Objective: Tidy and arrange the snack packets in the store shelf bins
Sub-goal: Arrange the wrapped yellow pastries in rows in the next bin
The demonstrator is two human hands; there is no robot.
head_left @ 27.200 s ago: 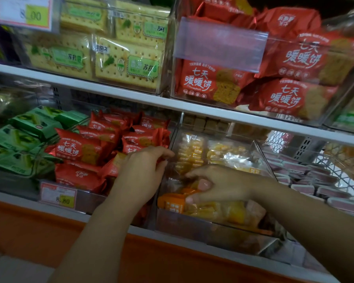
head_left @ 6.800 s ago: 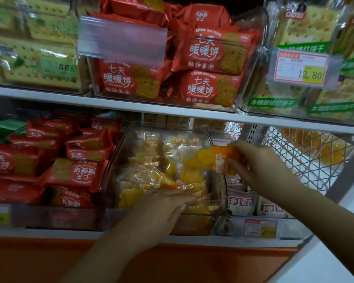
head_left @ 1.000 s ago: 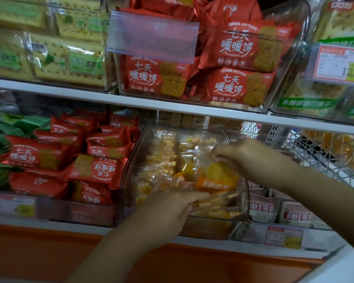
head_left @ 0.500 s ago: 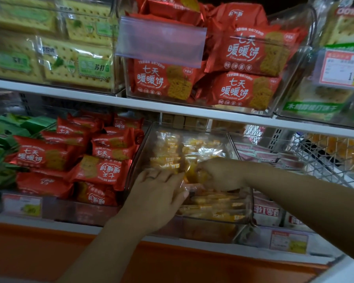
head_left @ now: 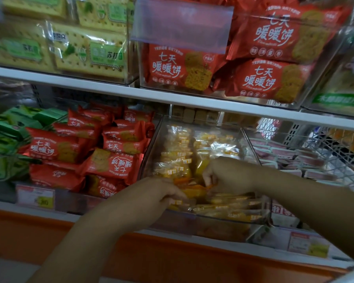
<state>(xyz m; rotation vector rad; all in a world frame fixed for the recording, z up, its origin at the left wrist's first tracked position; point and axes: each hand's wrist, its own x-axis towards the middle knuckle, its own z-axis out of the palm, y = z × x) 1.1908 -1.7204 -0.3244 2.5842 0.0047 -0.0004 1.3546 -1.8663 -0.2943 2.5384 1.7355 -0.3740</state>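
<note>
A clear plastic bin [head_left: 251, 218] on the lower shelf holds several clear packets of yellow snacks [head_left: 178, 158]. Both hands reach into its front part. My left hand [head_left: 151, 194] is curled over the front left packets, fingers closed on a yellow packet [head_left: 179, 203]. My right hand [head_left: 226, 174] is closed in a fist around an orange-edged packet [head_left: 194, 187] in the middle of the bin. The two hands are close together, with that packet between them. The packets under my hands are hidden.
Left of the bin lies a pile of red biscuit packets [head_left: 110, 162], then green packets [head_left: 4, 139]. Right of it is a bin of pink-white packets [head_left: 294, 158] and a white wire basket [head_left: 339, 160]. The upper shelf [head_left: 172, 99] carries bins of red and yellow-green cracker packs.
My right hand has moved down and toward the front of the bin, closing on a packet. My left hand has slid right and curled onto the front packets. The camera moved closer.
</note>
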